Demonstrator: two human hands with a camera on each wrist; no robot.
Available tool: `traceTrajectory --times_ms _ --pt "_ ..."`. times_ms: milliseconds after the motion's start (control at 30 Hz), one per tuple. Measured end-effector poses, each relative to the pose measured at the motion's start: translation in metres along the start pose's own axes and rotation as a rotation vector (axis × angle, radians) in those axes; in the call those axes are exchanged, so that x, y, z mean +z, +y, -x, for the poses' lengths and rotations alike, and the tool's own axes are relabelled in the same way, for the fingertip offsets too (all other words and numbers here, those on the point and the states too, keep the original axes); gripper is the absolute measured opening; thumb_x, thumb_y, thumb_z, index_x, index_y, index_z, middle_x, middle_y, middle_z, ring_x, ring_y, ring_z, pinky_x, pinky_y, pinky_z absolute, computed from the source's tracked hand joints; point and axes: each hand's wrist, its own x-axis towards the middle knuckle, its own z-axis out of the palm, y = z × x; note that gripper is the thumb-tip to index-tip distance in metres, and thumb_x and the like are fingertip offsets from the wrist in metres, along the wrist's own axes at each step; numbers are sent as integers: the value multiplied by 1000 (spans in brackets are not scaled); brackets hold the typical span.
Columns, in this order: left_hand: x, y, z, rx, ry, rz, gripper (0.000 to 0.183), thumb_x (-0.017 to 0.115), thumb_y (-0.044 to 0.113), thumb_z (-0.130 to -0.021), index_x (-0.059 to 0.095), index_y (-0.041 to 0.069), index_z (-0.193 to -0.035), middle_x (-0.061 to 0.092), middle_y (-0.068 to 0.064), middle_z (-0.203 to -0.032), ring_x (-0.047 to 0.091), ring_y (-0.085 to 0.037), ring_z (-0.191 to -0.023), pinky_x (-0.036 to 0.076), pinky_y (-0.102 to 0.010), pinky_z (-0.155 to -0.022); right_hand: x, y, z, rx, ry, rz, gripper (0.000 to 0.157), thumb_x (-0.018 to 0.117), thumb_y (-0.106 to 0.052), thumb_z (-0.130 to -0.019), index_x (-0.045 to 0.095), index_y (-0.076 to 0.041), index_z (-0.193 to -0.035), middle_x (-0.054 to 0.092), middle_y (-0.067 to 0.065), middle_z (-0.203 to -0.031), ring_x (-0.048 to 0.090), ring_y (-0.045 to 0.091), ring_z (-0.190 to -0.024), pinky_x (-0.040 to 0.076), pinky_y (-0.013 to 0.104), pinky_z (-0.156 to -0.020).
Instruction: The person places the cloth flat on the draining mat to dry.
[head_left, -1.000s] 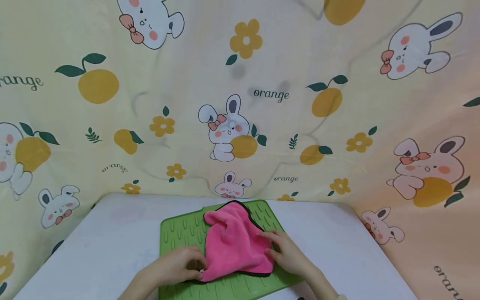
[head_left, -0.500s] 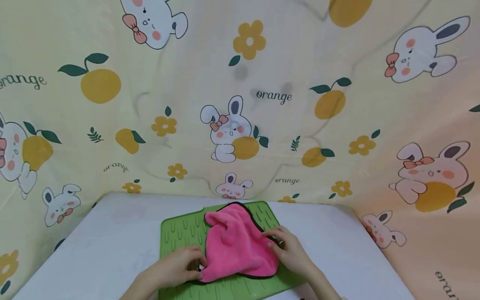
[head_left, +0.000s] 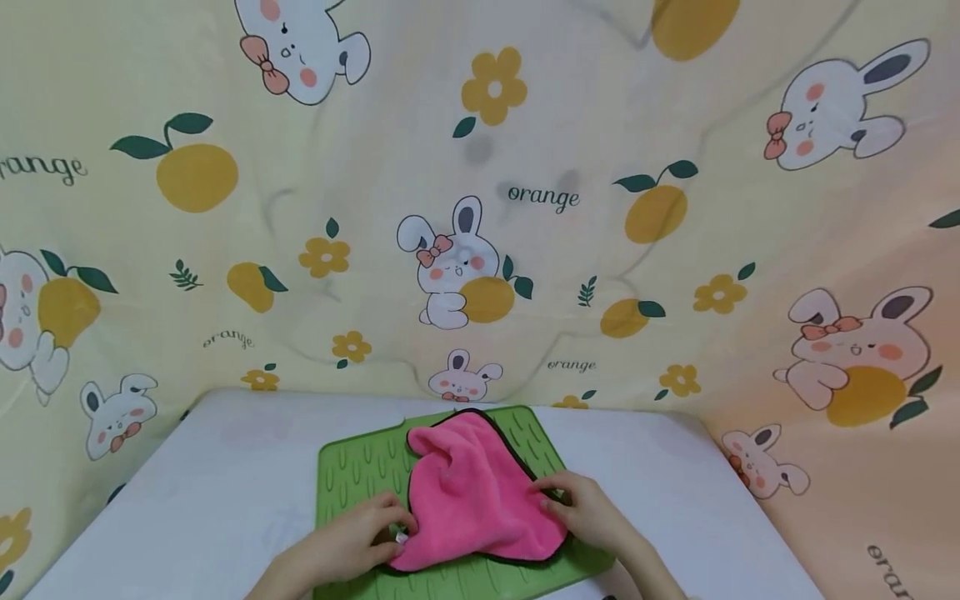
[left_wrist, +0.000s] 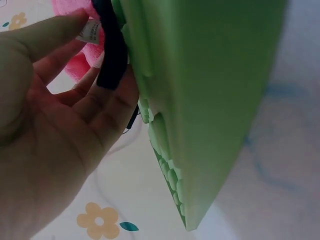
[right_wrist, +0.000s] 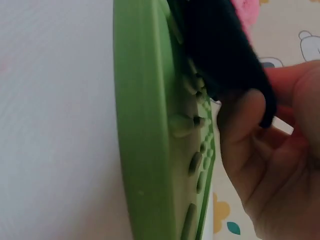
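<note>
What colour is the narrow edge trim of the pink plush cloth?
Black edge trim; the head view shows it best.

A cloth-screened tabletop nook: white table (head_left: 660, 483), bunny-and-orange printed backdrop (head_left: 480, 167).

Room beside mat (head_left: 360, 475), cloth (head_left: 476, 504) across middle
</note>
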Motion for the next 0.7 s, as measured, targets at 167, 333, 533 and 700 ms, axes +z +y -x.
traceTrajectory --times_ms 167,333,533,700 --pt "4 3 0 -4 -16 -51 21 76 18 -97 71 23 -117 55 7 -119 55 -2 -96 52 -26 -81 1 2 1 44 -135 -74 25 68 -18 -102 74 -19 -126 69 4 -121 60 12 -89 54 27 -71" --pt "7 3 -1 20 -1 -143 29 76 18 -97 71 24 -125 57 2 -131 58 -7 -111 54 -30 -91 3 1 2 37 -150 -116 27 67 -14 -102 72 -17 -128 65 12 -120 58 8 -61 54 29 -52" --pt "9 4 1 -2 -25 -210 37 70 20 -101 68 31 -136 51 -12 -147 57 -29 -129 55 -44 -99 4 0 2 19 -153 -96 27 66 -14 -102 71 -16 -128 64 12 -121 60 9 -69 55 30 -56" --pt "10 4 4 -2 -43 -210 41 67 20 -103 65 35 -140 46 -17 -154 49 -39 -138 50 -53 -105 6 -3 4 38 -152 -87 27 67 -16 -101 72 -19 -127 65 8 -122 59 16 -92 55 29 -65"
